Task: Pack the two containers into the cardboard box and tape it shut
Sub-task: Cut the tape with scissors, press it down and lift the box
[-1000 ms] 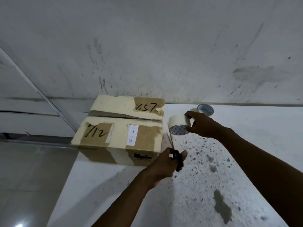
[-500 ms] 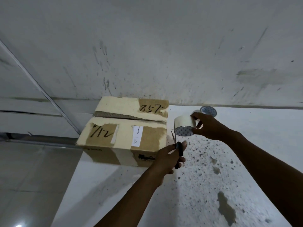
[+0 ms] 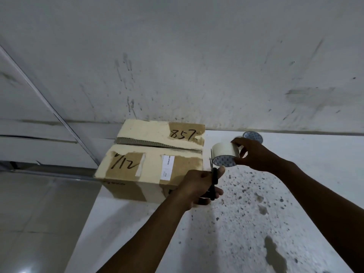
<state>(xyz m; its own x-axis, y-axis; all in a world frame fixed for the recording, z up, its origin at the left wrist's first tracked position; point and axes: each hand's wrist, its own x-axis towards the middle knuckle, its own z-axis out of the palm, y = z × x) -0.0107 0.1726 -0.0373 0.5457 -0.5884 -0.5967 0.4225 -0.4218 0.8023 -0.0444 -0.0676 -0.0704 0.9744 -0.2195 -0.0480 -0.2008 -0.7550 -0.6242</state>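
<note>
The light, stiff tape roll (image 3: 224, 154) is pinched at its rim by the right hand (image 3: 254, 154), while the scissors (image 3: 213, 174) are gripped by the left hand (image 3: 199, 186).

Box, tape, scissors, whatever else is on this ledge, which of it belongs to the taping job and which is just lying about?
In use: box; tape roll in right hand; scissors in left hand.
Lying about: second roll by the wall.
</note>
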